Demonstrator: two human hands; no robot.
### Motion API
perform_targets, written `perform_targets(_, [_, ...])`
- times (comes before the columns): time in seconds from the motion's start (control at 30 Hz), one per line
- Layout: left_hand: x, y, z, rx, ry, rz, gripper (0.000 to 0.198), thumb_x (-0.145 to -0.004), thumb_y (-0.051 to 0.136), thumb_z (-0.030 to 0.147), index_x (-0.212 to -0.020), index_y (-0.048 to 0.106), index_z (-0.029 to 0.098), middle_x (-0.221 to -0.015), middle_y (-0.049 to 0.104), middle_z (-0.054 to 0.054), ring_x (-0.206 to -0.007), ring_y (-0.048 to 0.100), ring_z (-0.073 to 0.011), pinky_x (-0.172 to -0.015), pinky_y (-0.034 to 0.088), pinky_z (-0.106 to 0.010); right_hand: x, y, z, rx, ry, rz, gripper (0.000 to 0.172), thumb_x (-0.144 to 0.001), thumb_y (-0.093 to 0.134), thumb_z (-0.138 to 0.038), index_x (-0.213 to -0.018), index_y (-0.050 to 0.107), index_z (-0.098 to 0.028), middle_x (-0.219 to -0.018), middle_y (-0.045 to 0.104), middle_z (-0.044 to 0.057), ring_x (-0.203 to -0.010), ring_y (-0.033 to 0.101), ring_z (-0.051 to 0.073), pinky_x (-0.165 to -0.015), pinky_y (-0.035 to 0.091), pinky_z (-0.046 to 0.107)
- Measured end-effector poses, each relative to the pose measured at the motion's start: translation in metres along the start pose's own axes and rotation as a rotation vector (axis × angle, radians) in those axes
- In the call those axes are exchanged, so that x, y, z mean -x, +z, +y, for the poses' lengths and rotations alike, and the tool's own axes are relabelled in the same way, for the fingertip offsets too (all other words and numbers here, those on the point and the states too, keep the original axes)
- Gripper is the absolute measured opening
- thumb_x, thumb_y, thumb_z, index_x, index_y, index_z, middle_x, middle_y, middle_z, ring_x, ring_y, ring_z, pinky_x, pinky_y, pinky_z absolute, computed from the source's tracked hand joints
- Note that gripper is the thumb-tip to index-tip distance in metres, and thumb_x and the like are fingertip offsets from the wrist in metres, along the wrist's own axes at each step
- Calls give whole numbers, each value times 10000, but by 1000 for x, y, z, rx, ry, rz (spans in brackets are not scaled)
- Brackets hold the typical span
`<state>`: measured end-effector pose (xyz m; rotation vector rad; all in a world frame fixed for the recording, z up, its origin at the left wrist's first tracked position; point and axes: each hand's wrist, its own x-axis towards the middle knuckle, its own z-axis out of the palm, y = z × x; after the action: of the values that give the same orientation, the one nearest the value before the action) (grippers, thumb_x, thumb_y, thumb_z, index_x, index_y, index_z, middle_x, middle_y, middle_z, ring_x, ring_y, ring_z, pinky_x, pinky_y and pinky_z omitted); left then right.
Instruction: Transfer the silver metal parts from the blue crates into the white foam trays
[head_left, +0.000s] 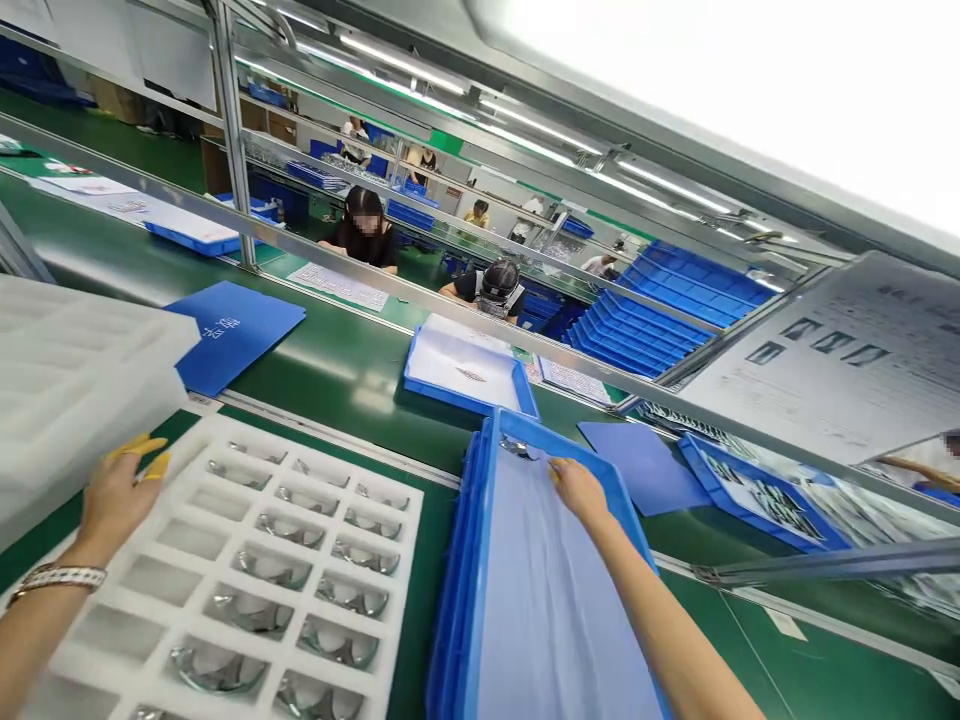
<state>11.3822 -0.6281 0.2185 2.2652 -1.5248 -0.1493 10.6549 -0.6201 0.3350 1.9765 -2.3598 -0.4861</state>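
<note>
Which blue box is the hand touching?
The nearest one: the blue tray lined with a pale blue sheet, under the right hand. The white-lined blue tray just beyond it on the green bench has no hand on it.

A narrow strip of green worktop [441, 590] lay between the white foam tray [187, 535] and the lined blue plastic tray [461, 590], forming a low lane between the left hand [120, 500] and the right hand [577, 490]. A raised foam sheet [67, 380] blocked the way above the left hand. Farther ahead, a second blue tray [465, 385] stood in the path, with a metal rail [480, 335] crossing beyond it.
</note>
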Motion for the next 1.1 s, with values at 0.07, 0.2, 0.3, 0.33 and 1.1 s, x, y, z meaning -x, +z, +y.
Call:
perform_targets(0.07, [5, -9, 37, 89, 59, 62, 447, -819, 398, 473, -1138, 599, 233, -1256, 676, -16, -1280, 517, -338, -1042, 470, -530, -3, 25, 56, 37, 96, -18, 392, -963, 391, -146, -1276, 620, -90, -1186, 659, 202, -1117, 608, 272, -907, 439, 358])
perform_targets(0.2, [27, -4, 192, 286, 321, 119, 464, -853, 401, 475, -1159, 621, 205, -1356, 589, -27, -1287, 506, -264, -1141, 388, -476, -13, 69, 112, 84, 102, -30, 417, -904, 444, -101, -1274, 631, -141, -1219, 654, 185, -1162, 592, 277, -900, 450, 370])
perform_targets(0.3, [64, 23, 342, 344, 589, -5, 293, -864, 495, 366, -1006, 716, 237, -1220, 663, -63, -1208, 546, -268, -1108, 402, -450, -23, 97, 132, 118, 30, -3, 413, -858, 452, -79, -1163, 700, -207, -1110, 706, 141, -1100, 642, 285, -840, 497, 380])
perform_targets(0.33, [78, 37, 389, 347, 691, -72, 233, -852, 542, 326, -952, 736, 244, -1161, 683, -73, -1179, 558, -274, -1082, 417, -452, -27, 107, 139, 124, -6, 11, 411, -847, 446, -74, -1104, 724, -232, -1067, 721, 125, -1066, 662, 285, -823, 512, 383])
perform_targets(1.1, [162, 233, 607, -66, 818, -362, 432, -871, 515, 211, -1253, 713, 236, -1608, 365, -87, -1544, 104, -356, -1245, 96, -604, -24, 113, 200, -262, -228, 460, 359, -816, 441, -432, -855, 777, -312, -1043, 693, 118, -990, 658, 322, -943, 527, 485])
